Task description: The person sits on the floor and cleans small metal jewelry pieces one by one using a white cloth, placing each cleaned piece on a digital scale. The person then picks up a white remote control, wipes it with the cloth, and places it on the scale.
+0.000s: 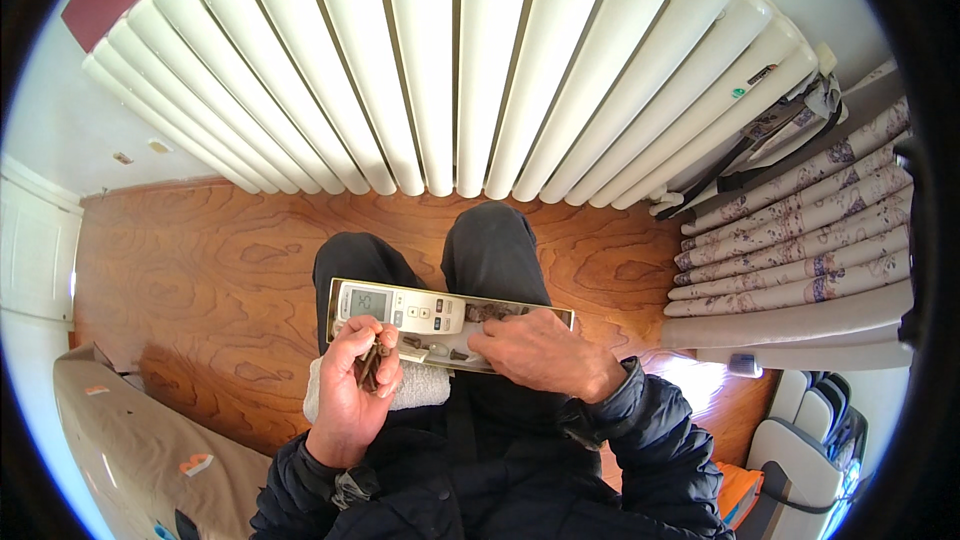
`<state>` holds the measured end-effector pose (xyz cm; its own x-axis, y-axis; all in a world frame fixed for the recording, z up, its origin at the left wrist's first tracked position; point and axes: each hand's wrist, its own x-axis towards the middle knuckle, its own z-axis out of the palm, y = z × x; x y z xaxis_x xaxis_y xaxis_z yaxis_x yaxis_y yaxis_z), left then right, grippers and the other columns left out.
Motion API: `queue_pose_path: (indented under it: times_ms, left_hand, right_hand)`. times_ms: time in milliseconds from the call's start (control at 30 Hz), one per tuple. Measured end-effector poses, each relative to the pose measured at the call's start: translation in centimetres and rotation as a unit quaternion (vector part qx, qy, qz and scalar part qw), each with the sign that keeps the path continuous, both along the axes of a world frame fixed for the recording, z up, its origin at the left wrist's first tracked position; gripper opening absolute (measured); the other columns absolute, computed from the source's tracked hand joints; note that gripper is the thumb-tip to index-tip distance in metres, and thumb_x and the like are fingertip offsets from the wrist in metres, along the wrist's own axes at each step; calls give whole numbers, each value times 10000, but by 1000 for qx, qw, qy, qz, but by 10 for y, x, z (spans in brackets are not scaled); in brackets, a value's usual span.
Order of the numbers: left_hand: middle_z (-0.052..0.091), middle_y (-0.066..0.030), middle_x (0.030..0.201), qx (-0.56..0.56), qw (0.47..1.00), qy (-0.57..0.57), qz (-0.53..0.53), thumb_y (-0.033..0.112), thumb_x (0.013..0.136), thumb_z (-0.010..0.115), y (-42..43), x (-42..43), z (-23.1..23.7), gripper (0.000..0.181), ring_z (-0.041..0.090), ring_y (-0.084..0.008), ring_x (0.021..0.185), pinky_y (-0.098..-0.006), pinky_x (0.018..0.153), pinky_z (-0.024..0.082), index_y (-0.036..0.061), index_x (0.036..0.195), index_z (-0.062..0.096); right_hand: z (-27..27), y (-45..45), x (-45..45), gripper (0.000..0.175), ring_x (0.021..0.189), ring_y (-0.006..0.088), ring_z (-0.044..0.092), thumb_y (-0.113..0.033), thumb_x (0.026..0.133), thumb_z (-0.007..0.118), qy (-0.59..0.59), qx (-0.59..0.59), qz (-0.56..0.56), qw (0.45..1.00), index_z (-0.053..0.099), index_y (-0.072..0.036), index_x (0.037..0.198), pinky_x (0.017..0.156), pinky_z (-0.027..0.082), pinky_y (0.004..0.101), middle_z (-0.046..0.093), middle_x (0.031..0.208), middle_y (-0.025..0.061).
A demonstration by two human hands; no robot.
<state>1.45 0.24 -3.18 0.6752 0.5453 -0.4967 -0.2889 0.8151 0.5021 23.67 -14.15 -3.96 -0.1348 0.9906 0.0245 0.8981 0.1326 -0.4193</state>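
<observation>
On my lap lies a shallow rectangular box (565, 315) with a white remote control (426, 309) in its left part; the remote's small display is lit with digits. My left hand (358, 375), palm up at the box's near left edge, has its fingers curled around several small brown metal pieces (369, 366), perhaps screws. My right hand (536, 349) reaches into the right part of the box, its fingertips down among small items; whether it grips one is hidden. Small dark screw-like pieces (457, 354) lie beside those fingertips. A white towel (424, 388) lies under the box's left part.
A white column radiator (472, 90) stands ahead, above the wood floor (225, 262). Patterned curtains (795, 240) hang at the right. At the lower left is a beige covered object (150, 450); an orange bag (739, 493) is at the lower right.
</observation>
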Motion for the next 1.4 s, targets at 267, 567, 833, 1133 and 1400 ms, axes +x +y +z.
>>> queue_pose_path:
  times_ms: [267,567,833,1133,1400]
  left_hand:
    - [612,-63,954,67,994,49,-73,156,1022,590,-5,4,6,99,506,-112,612,-244,529,410,77,1076,612]
    - [661,-62,929,94,984,27,-146,80,1020,661,-25,14,9,231,588,-117,658,-242,520,425,15,1241,647]
    - [662,-56,906,101,984,40,-139,86,1022,662,-27,12,4,186,584,-115,629,-236,500,412,14,1194,649]
    - [662,-82,980,100,988,48,-109,139,1024,646,-24,10,10,165,570,-115,637,-237,538,423,48,1160,622]
    - [663,-100,954,193,966,52,-162,106,1025,621,-25,10,19,141,547,-112,606,-243,502,417,26,1139,603]
  right_hand:
    - [11,-4,4,193,690,182,648,-47,907,715,419,-79,-153,892,608,-35,1068,640,525,340,671,867,97]
    - [4,2,-19,144,746,61,607,-65,985,717,702,-85,-167,687,589,-66,1052,626,492,229,637,895,-2]
    - [7,3,-23,130,787,62,619,-130,1035,680,695,-96,-164,693,637,-59,1134,658,506,236,646,942,-1]
    - [12,-5,-3,161,810,259,699,-89,964,699,236,71,-146,958,685,5,1095,745,559,375,694,934,139]
    - [28,3,-14,183,822,158,671,-45,988,689,524,69,-131,839,688,-8,1168,739,555,313,686,956,86]
